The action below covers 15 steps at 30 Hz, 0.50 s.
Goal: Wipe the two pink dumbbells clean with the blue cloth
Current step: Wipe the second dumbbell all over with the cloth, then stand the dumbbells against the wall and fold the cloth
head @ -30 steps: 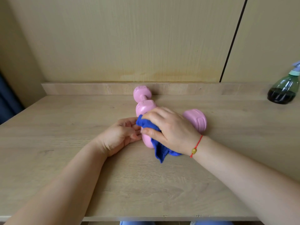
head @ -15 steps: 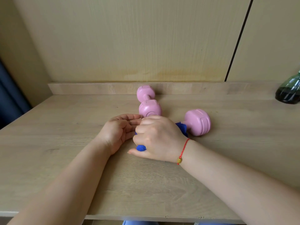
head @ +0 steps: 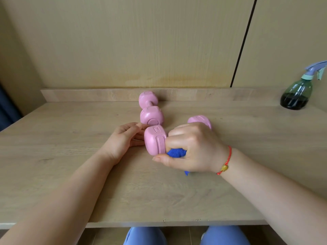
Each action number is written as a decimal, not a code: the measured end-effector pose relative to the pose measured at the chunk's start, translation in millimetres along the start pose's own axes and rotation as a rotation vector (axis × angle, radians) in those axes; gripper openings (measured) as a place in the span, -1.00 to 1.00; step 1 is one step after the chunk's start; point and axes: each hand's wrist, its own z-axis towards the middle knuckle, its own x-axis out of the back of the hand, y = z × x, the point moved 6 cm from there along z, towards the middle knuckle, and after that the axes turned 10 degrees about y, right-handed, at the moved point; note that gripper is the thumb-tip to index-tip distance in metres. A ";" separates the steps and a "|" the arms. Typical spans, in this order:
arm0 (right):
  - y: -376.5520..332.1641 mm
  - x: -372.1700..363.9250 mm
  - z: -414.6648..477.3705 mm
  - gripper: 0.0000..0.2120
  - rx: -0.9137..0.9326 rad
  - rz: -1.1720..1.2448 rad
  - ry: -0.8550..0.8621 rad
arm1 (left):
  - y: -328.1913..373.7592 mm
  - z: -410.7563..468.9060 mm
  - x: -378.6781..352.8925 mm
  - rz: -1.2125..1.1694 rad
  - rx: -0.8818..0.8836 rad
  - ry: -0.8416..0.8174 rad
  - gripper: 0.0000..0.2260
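Two pink dumbbells lie on the wooden table [head: 53, 174]. The far dumbbell [head: 151, 115] points away from me, its back end against the low ledge. The near dumbbell [head: 155, 139] lies crosswise; its left head shows beside my fingers and its right head [head: 200, 120] peeks out behind my right hand. My right hand [head: 192, 149] is closed around the near dumbbell's handle with the blue cloth [head: 177, 153] bunched inside the grip. My left hand [head: 123, 140] rests on the table with its fingertips touching the left head.
A green spray bottle [head: 297, 96] with dark liquid stands at the back right. A low wooden ledge [head: 88, 95] runs along the wall. The table's front edge [head: 159, 224] is just above my knees.
My right hand slid with the cloth from the near dumbbell's left head onto its handle. That left head is now uncovered. My left hand stays against it.
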 end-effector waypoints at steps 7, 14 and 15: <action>29.8 32.2 -27.0 -0.50 -0.285 -0.170 -0.062 | 7.9 -11.4 -9.2 0.191 -0.096 0.046 -0.67; 59.6 83.3 -48.0 -0.52 -0.736 -0.181 -0.091 | 11.1 -18.2 -8.9 0.236 -0.099 0.120 -0.57; 61.6 86.6 -51.4 -0.55 -0.770 -0.184 -0.104 | 11.4 -19.0 -8.5 0.236 -0.092 0.132 -0.58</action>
